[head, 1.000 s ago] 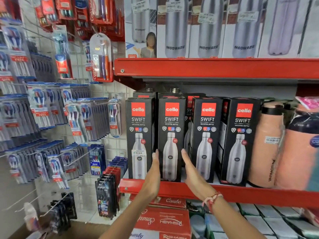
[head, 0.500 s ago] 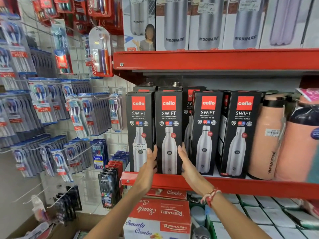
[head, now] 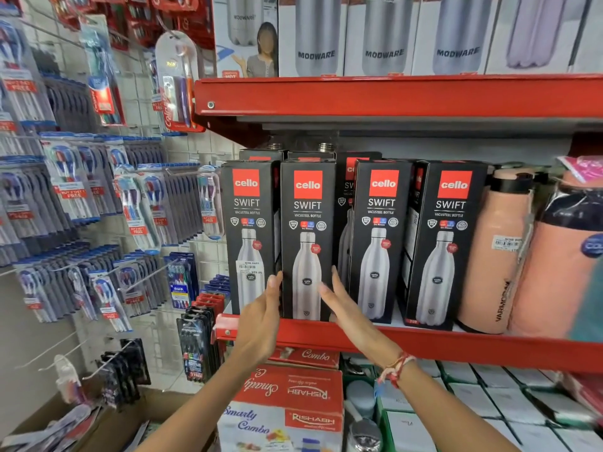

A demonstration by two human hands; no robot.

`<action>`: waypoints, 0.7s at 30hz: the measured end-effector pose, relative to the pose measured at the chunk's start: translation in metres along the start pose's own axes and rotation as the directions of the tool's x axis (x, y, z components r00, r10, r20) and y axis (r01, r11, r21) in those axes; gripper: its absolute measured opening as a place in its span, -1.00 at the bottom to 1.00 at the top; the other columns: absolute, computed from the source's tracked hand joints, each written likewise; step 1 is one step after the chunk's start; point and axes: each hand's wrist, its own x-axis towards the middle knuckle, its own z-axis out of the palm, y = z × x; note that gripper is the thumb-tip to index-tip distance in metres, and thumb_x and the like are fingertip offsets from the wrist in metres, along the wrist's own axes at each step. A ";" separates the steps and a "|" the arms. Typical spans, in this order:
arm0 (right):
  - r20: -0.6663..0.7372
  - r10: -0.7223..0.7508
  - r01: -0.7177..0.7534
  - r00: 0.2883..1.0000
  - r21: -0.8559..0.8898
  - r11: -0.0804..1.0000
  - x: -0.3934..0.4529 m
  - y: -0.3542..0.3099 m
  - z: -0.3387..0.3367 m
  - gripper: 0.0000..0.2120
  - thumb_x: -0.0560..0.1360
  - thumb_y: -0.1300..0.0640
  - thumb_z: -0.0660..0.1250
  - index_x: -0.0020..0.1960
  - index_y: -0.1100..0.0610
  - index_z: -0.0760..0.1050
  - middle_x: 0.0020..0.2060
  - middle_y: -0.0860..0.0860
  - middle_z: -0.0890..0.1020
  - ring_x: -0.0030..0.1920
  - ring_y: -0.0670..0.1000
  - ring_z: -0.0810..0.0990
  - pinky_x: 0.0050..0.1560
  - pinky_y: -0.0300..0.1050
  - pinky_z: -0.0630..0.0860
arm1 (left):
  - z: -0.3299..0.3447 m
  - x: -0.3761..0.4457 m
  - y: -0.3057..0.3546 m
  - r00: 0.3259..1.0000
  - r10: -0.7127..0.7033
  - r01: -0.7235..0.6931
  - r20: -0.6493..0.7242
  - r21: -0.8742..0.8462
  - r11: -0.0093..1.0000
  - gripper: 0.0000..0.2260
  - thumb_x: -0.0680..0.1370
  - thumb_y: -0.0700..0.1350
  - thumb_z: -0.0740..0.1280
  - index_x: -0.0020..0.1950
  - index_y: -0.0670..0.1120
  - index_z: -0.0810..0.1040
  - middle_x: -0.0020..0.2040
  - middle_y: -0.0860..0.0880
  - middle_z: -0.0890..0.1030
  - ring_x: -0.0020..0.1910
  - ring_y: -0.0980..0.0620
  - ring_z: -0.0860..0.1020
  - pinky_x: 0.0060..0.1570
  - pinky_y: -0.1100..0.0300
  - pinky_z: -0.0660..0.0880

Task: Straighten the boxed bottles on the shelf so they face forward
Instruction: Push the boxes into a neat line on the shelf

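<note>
The second box (head: pixel 306 239), upright at the shelf (head: pixel 424 344) edge, is bracketed by the flat, open left hand (head: pixel 261 318) and right hand (head: pixel 346 308), so its front can be squared.

Red shelf (head: pixel 424 345), front row: four black boxed bottles. I have my left hand (head: pixel 259 318) flat against the left edge of the second box (head: pixel 308 239), fingers straight up. My right hand (head: pixel 346 305) lies open against its lower right corner, palm in; red thread band (head: pixel 396 370) on that wrist. Second box faces square forward, just beside the first box (head: pixel 249 230). Third box (head: pixel 378 239) and fourth box (head: pixel 443 243) are angled, left side panels showing. Peach flasks (head: pixel 496 256) at right.
</note>
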 end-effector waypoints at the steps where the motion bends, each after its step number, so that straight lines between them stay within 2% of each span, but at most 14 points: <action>1: -0.062 -0.032 0.032 0.998 0.006 0.999 0.002 0.000 -0.003 -0.25 0.42 -0.43 0.10 0.51 -0.20 -0.04 0.52 -0.14 0.15 0.49 -0.06 0.18 0.50 0.11 0.13 | 0.001 -0.001 0.004 0.989 0.087 -0.078 -0.121 0.075 0.994 -0.26 0.45 0.44 -0.19 0.38 0.09 0.43 0.12 -0.06 0.64 0.07 0.12 0.59 0.14 0.18 0.47; 2: -0.150 -0.080 0.082 0.985 0.007 0.997 0.001 0.001 -0.007 -0.36 0.49 -0.32 0.12 0.50 -0.12 0.13 0.49 -0.10 0.27 0.44 -0.09 0.28 0.47 0.04 0.21 | 0.005 -0.001 0.008 0.955 0.194 -0.170 -0.225 0.122 0.978 -0.34 0.53 0.34 -0.15 0.30 0.01 0.52 0.05 -0.02 0.65 0.02 0.15 0.58 0.05 0.19 0.49; 3: -0.266 -0.158 0.161 0.951 -0.011 0.987 -0.003 0.001 -0.008 -0.50 0.54 -0.20 0.14 0.44 -0.07 0.28 0.40 -0.06 0.42 0.37 -0.12 0.39 0.41 -0.05 0.31 | 0.009 -0.001 0.014 0.919 0.274 -0.247 -0.284 0.128 0.961 -0.44 0.58 0.24 -0.10 0.24 -0.02 0.55 0.06 0.00 0.64 0.04 0.15 0.58 0.05 0.17 0.50; 4: -0.395 -0.233 0.231 0.889 -0.055 0.971 -0.007 0.000 -0.007 -0.62 0.58 -0.09 0.15 0.37 -0.04 0.39 0.30 -0.05 0.51 0.28 -0.14 0.47 0.33 -0.14 0.39 | 0.012 0.000 0.018 0.903 0.317 -0.299 -0.289 0.103 0.949 -0.50 0.61 0.16 -0.06 0.20 -0.03 0.57 0.06 0.02 0.64 0.07 0.15 0.58 0.08 0.14 0.50; 5: -0.506 -0.287 0.268 0.814 -0.112 0.957 -0.011 -0.001 -0.007 -0.69 0.60 0.00 0.15 0.30 0.00 0.45 0.22 -0.04 0.56 0.22 -0.13 0.52 0.26 -0.23 0.43 | 0.016 0.000 0.021 0.912 0.323 -0.323 -0.252 0.042 0.946 -0.53 0.61 0.13 -0.04 0.18 -0.03 0.58 0.06 0.04 0.64 0.08 0.17 0.58 0.11 0.12 0.51; 6: -0.588 -0.317 0.288 0.744 -0.146 0.947 -0.014 0.000 -0.009 -0.73 0.61 0.05 0.15 0.27 0.03 0.47 0.18 -0.02 0.55 0.20 -0.09 0.52 0.20 -0.31 0.42 | 0.022 0.000 0.024 0.940 0.292 -0.301 -0.179 -0.029 0.953 -0.54 0.61 0.15 -0.02 0.19 -0.02 0.57 0.08 0.05 0.65 0.11 0.18 0.58 0.16 0.10 0.51; 7: -0.634 -0.321 0.293 0.703 -0.153 0.944 -0.017 0.002 -0.011 -0.73 0.60 0.07 0.15 0.27 0.06 0.45 0.18 -0.01 0.51 0.22 -0.05 0.50 0.20 -0.33 0.39 | 0.029 -0.002 0.029 0.969 0.235 -0.242 -0.078 -0.096 0.965 -0.53 0.60 0.20 -0.02 0.25 0.01 0.54 0.16 0.06 0.63 0.18 0.19 0.55 0.24 0.08 0.48; 8: -0.645 -0.300 0.277 0.703 -0.140 0.951 -0.018 0.006 -0.013 -0.69 0.60 0.04 0.15 0.31 0.06 0.40 0.23 -0.01 0.45 0.27 -0.03 0.45 0.26 -0.27 0.37 | 0.037 -0.003 0.031 0.985 0.171 -0.166 0.019 -0.149 0.975 -0.50 0.59 0.25 -0.02 0.33 0.04 0.48 0.28 0.06 0.58 0.28 0.20 0.49 0.34 0.07 0.40; 10: -0.574 -0.190 0.194 0.796 -0.055 0.979 -0.022 0.011 -0.015 -0.53 0.57 -0.11 0.13 0.44 0.00 0.22 0.38 -0.05 0.29 0.42 -0.03 0.29 0.41 -0.06 0.26 | 0.054 -0.005 0.032 0.989 0.053 -0.026 0.140 -0.186 0.982 -0.40 0.54 0.30 -0.07 0.50 0.05 0.24 0.50 0.08 0.31 0.44 0.26 0.23 0.48 0.19 0.13; 12: -0.437 -0.066 0.087 0.897 0.029 0.996 -0.021 0.018 -0.022 -0.32 0.51 -0.28 0.10 0.53 -0.07 -0.01 0.51 -0.09 0.09 0.51 -0.04 0.09 0.49 0.02 0.10 | 0.073 -0.004 0.032 0.978 -0.041 0.083 0.204 -0.203 0.976 -0.29 0.47 0.37 -0.12 0.55 0.07 0.01 0.57 0.13 0.07 0.43 0.31 0.05 0.44 0.28 -0.04; 13: -0.378 -0.012 0.037 0.926 0.060 0.997 -0.019 0.019 -0.024 -0.23 0.45 -0.37 0.09 0.53 -0.11 -0.11 0.54 -0.11 0.01 0.53 -0.07 0.01 0.51 0.05 0.03 | 0.081 -0.002 0.032 0.970 -0.090 0.142 0.226 -0.228 0.963 -0.23 0.41 0.45 -0.12 0.55 0.10 -0.05 0.57 0.15 0.01 0.45 0.29 0.01 0.47 0.23 -0.07; 15: -0.304 0.047 -0.001 0.952 0.147 0.989 -0.014 0.020 -0.028 -0.08 0.33 -0.50 0.10 0.51 -0.18 -0.21 0.54 -0.16 -0.05 0.54 -0.09 -0.05 0.53 0.09 -0.03 | 0.090 0.006 0.029 0.952 -0.169 0.240 0.254 -0.278 0.930 -0.12 0.29 0.58 -0.13 0.53 0.18 -0.05 0.56 0.16 0.01 0.53 0.18 0.00 0.53 0.05 -0.06; 18: -0.259 0.024 0.038 0.966 0.235 0.971 -0.009 0.017 -0.033 -0.01 0.19 -0.59 0.14 0.45 -0.32 -0.24 0.54 -0.21 -0.10 0.53 -0.14 -0.04 0.53 0.09 -0.02 | 0.093 0.014 0.027 0.951 -0.198 0.260 0.236 -0.270 0.927 -0.17 0.26 0.60 -0.16 0.49 0.31 0.00 0.56 0.16 0.07 0.56 0.05 0.03 0.54 -0.07 -0.02; 21: -0.218 -0.009 0.049 0.976 0.182 0.982 -0.013 0.012 -0.037 -0.13 0.32 -0.51 0.12 0.45 -0.32 -0.27 0.48 -0.32 -0.06 0.46 -0.20 0.02 0.50 0.03 0.01 | 0.087 0.011 0.025 0.968 -0.157 0.205 0.193 -0.261 0.943 -0.33 0.28 0.59 -0.15 0.37 0.49 0.06 0.55 0.14 0.14 0.55 0.00 0.12 0.52 -0.10 0.07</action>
